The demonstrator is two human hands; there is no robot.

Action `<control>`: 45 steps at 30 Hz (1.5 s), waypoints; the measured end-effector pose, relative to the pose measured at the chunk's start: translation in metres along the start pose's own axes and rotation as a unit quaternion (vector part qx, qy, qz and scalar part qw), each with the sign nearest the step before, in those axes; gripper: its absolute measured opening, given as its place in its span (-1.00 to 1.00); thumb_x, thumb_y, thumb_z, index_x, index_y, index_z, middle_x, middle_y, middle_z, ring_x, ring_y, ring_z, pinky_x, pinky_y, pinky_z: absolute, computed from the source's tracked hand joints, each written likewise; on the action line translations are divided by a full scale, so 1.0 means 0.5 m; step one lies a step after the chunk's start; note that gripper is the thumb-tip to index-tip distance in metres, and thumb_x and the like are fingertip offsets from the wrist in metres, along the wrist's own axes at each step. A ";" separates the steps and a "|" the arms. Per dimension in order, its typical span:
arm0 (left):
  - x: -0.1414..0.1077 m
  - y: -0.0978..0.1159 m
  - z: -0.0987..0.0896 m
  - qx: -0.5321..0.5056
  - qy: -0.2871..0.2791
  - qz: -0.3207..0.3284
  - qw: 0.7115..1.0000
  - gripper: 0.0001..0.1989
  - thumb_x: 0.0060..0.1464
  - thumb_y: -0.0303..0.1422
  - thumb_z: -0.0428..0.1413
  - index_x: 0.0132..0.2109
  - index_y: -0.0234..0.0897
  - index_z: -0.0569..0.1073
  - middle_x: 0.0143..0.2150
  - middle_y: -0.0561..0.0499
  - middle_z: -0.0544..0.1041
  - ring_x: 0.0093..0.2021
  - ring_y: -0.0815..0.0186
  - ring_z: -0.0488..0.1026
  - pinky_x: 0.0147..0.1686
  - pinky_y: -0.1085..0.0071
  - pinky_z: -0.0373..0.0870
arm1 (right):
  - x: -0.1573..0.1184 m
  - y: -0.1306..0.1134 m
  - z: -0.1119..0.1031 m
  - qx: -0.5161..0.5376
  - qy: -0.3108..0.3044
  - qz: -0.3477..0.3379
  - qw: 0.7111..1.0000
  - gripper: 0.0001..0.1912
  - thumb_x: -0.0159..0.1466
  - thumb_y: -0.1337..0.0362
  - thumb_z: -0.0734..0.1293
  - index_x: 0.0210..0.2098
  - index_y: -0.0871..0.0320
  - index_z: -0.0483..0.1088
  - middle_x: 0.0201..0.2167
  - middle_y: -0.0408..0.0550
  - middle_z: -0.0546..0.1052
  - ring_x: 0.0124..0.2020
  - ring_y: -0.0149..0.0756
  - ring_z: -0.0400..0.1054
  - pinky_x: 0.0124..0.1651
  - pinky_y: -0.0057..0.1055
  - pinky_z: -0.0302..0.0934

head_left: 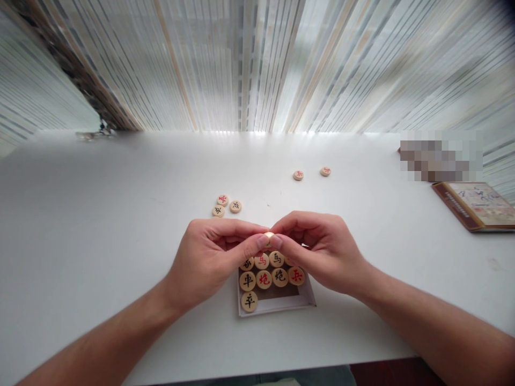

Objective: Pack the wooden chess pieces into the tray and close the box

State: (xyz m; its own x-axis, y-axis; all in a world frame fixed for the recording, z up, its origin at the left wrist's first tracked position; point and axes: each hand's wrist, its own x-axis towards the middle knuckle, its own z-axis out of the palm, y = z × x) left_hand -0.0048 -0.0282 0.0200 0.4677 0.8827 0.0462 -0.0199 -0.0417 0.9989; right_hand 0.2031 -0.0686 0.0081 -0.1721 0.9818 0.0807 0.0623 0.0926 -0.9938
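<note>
Between the thumbs and fingertips of both hands is one Chinese chess piece (269,236), mostly covered by the fingers. My left hand (219,257) pinches it from the left and my right hand (317,244) from the right. Below them sits a shallow white box (277,306) holding several round wooden pieces in rows. Among these are a black-marked piece (249,301) at the lower left and a red-marked piece (296,275) at the right. The box's far part is hidden behind my hands.
Beyond my left hand three loose pieces (222,200) lie close together on the white table (100,225). Two red-marked pieces (298,175) lie farther back. A brown-edged printed box or booklet (478,206) is at the right, by a pixelated patch. A striped curtain (217,64) hangs behind.
</note>
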 end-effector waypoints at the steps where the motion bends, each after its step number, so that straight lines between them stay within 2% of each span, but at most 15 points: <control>1: 0.000 0.001 0.000 0.002 -0.001 -0.001 1.000 -0.88 0.14 -0.39 0.46 -0.14 -0.16 0.82 -0.24 -0.01 0.81 -0.19 0.12 0.80 -0.17 0.41 0.78 | 0.000 0.000 0.000 -0.002 0.002 0.001 1.000 -0.80 0.30 0.19 0.62 -0.27 0.19 0.64 -0.58 -0.19 0.50 -0.60 -0.46 0.23 -0.58 -0.52 0.09; 5: -0.001 0.003 0.002 0.012 -0.007 0.003 1.000 -0.88 0.18 -0.41 0.43 -0.13 -0.13 0.82 -0.19 0.01 0.82 -0.15 0.13 0.80 -0.13 0.41 0.77 | 0.001 -0.001 0.000 -0.011 0.010 0.003 1.000 -0.78 0.29 0.17 0.63 -0.30 0.18 0.63 -0.56 -0.16 0.54 -0.59 -0.45 0.27 -0.57 -0.52 0.13; 11: -0.002 0.003 0.002 0.018 -0.012 0.001 1.000 -0.86 0.22 -0.43 0.39 -0.09 -0.15 0.81 -0.17 0.01 0.81 -0.16 0.17 0.80 -0.17 0.50 0.76 | 0.001 -0.009 0.002 0.005 0.012 0.016 1.000 -0.74 0.28 0.15 0.64 -0.34 0.20 0.61 -0.55 -0.14 0.56 -0.59 -0.45 0.29 -0.58 -0.53 0.13; 17: -0.004 0.008 0.004 0.006 -0.014 -0.005 1.000 -0.82 0.24 -0.47 0.35 -0.06 -0.21 0.80 -0.17 -0.03 0.81 -0.22 0.20 0.80 -0.18 0.50 0.77 | 0.010 -0.016 0.006 0.086 0.006 0.024 0.996 -0.80 0.24 0.22 0.66 -0.35 0.17 0.64 -0.60 -0.21 0.50 -0.60 -0.49 0.27 -0.58 -0.57 0.17; 20: -0.002 0.008 0.004 -0.015 -0.007 -0.007 1.000 -0.79 0.22 -0.51 0.36 -0.03 -0.23 0.79 -0.17 -0.05 0.82 -0.22 0.20 0.80 -0.14 0.47 0.77 | 0.013 -0.017 0.006 0.121 0.010 0.050 0.991 -0.78 0.18 0.21 0.69 -0.35 0.17 0.65 -0.56 -0.18 0.53 -0.61 -0.49 0.29 -0.59 -0.57 0.20; 25: 0.000 0.006 0.003 -0.069 -0.008 -0.024 0.997 -0.77 0.17 -0.49 0.42 -0.02 -0.23 0.79 -0.22 -0.06 0.81 -0.29 0.20 0.79 -0.19 0.44 0.79 | 0.015 -0.018 0.001 0.160 0.013 0.115 0.980 -0.73 0.11 0.24 0.72 -0.29 0.19 0.66 -0.57 -0.17 0.54 -0.62 -0.47 0.32 -0.59 -0.57 0.25; 28: -0.002 0.006 0.003 -0.080 -0.013 -0.024 0.996 -0.78 0.17 -0.51 0.42 -0.03 -0.22 0.79 -0.24 -0.05 0.81 -0.30 0.22 0.79 -0.21 0.47 0.78 | 0.016 -0.019 -0.002 0.182 0.009 0.124 0.975 -0.74 0.10 0.29 0.72 -0.29 0.20 0.66 -0.55 -0.16 0.57 -0.62 -0.49 0.33 -0.58 -0.59 0.26; 32: -0.005 0.004 0.002 -0.082 -0.027 -0.027 0.996 -0.72 0.18 -0.53 0.41 0.02 -0.20 0.78 -0.19 -0.05 0.82 -0.24 0.21 0.80 -0.17 0.48 0.77 | 0.016 -0.018 -0.004 0.218 0.000 0.131 0.967 -0.75 0.11 0.32 0.71 -0.29 0.21 0.66 -0.60 -0.23 0.50 -0.64 -0.52 0.28 -0.58 -0.60 0.25; 36: -0.006 0.000 0.001 -0.075 -0.027 -0.028 0.996 -0.66 0.12 -0.50 0.46 0.05 -0.22 0.77 -0.12 -0.09 0.82 -0.17 0.13 0.80 -0.13 0.41 0.79 | 0.013 -0.016 -0.006 0.240 -0.013 0.147 0.959 -0.74 0.14 0.30 0.71 -0.28 0.20 0.63 -0.66 -0.29 0.41 -0.65 -0.53 0.22 -0.56 -0.58 0.25; 40: -0.004 0.000 0.002 -0.073 -0.016 -0.023 0.997 -0.66 0.07 -0.49 0.50 0.02 -0.23 0.78 -0.13 -0.10 0.81 -0.20 0.14 0.80 -0.14 0.39 0.80 | 0.012 -0.017 -0.009 0.254 -0.026 0.157 0.954 -0.70 0.12 0.31 0.72 -0.24 0.21 0.62 -0.59 -0.24 0.51 -0.63 -0.53 0.26 -0.56 -0.59 0.26; 45: -0.003 0.004 0.003 -0.099 -0.019 -0.012 0.995 -0.64 0.04 -0.58 0.49 -0.05 -0.11 0.80 -0.22 0.01 0.82 -0.30 0.30 0.78 -0.21 0.57 0.75 | 0.012 -0.020 -0.009 0.267 -0.031 0.178 0.947 -0.62 0.01 0.43 0.75 -0.24 0.21 0.61 -0.50 -0.18 0.61 -0.59 -0.51 0.39 -0.54 -0.61 0.33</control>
State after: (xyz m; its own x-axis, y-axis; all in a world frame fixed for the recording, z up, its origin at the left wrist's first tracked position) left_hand -0.0042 -0.0303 0.0217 0.5034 0.8636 0.0263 -0.1799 0.0750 0.9808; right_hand 0.2057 -0.0627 0.0190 -0.2911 0.9219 -0.2557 -0.3756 -0.3560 -0.8557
